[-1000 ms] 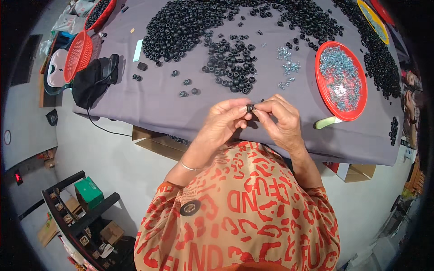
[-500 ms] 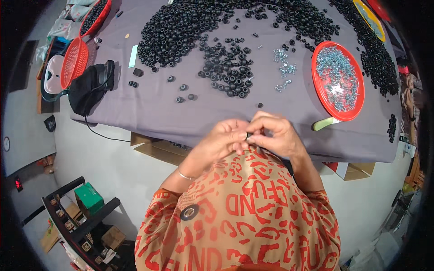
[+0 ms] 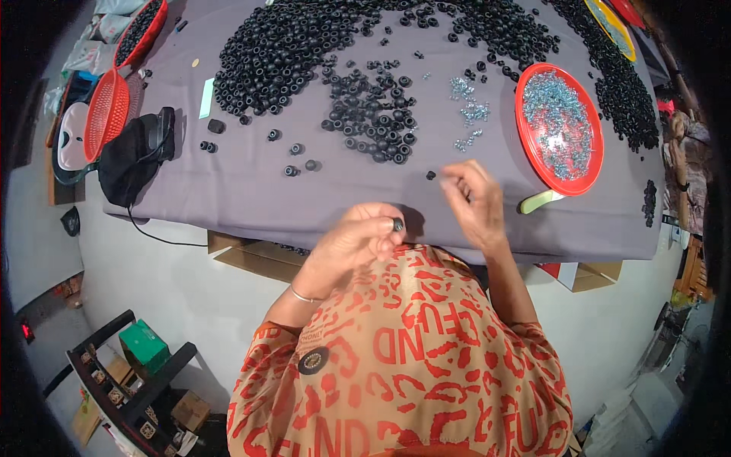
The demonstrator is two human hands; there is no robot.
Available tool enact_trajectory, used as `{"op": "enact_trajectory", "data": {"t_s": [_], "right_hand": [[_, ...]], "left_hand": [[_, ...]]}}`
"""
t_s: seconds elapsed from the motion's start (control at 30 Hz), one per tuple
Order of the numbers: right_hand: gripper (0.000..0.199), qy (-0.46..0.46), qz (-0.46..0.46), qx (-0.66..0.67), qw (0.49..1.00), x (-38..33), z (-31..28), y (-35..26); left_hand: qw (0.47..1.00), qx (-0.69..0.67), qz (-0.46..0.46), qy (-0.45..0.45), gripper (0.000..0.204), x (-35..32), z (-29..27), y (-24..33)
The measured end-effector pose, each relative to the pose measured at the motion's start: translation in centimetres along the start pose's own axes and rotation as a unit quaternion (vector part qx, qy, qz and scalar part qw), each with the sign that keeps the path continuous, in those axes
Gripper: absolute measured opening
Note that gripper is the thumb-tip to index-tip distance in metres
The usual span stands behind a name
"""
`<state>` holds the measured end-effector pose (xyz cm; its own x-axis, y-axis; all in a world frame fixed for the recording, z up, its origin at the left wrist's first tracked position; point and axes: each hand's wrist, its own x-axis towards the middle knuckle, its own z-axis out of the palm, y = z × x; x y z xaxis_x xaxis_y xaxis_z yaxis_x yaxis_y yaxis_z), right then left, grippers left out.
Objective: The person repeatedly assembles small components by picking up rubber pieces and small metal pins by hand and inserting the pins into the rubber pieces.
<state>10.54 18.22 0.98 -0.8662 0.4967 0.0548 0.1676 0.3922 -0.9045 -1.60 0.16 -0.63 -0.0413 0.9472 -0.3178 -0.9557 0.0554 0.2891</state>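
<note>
Grey-covered worktop (image 3: 358,186) fills the upper part of the frame, with a pale floor (image 3: 167,282) below it and an open cardboard box (image 3: 255,259) under its near edge. Just below the frame's centre, the left hand (image 3: 354,240) has its thumb and fingers pinched together on a black cap (image 3: 397,225), held in front of the patterned shirt (image 3: 426,335). Judging by its look, the cap is very light, stiff and fairly smooth, small enough to slip or roll; its round side wall seems the best place to grip. It looks hardly fragile.

To its right, the right hand (image 3: 478,204) is raised with its fingers curled; they are blurred, so whether they hold anything cannot be told. Just beside them lies a small black piece (image 3: 431,175).

Further up, loose metal bits (image 3: 474,112) and a cluster of caps (image 3: 373,114) are scattered closely enough to get in the way of picking out one. At right, a red tray (image 3: 579,187) bears more metal bits, and a green handle (image 3: 539,202) juts beside its lower rim, within easy knocking reach of the right forearm.
</note>
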Motion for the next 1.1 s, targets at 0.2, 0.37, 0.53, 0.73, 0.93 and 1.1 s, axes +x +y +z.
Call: {"op": "enact_trajectory", "data": {"t_s": [0.2,0.37,0.53,0.73,0.93,1.1], "right_hand": [[0.017,0.119,-0.092,-0.211,0.966,0.4,2.3,0.8],[0.017,0.139,-0.171,-0.294,0.930,-0.2,3.0,1.0],[0.015,0.061,-0.003,-0.040,0.997,-0.7,1.2,0.2],[0.016,-0.023,0.157,0.302,0.940,-1.5,-0.5,-3.6],[0.017,-0.022,0.069,0.344,0.936,-1.9,-0.8,-3.8],[0.017,0.002,0.054,0.369,0.928,-2.3,-0.9,-4.4]], "left_hand": [[0.999,-0.002,0.044,0.019,0.017,0.2,0.4,0.2],[0.999,-0.008,0.041,0.024,0.016,0.5,0.6,0.1],[0.998,-0.007,0.051,0.040,0.016,0.7,0.6,-0.1],[0.998,0.010,0.043,0.034,0.020,1.0,1.9,0.1],[0.999,-0.021,0.036,0.004,0.020,1.2,3.5,0.2],[0.999,-0.026,0.038,0.001,0.020,1.1,4.2,-0.2]]}}
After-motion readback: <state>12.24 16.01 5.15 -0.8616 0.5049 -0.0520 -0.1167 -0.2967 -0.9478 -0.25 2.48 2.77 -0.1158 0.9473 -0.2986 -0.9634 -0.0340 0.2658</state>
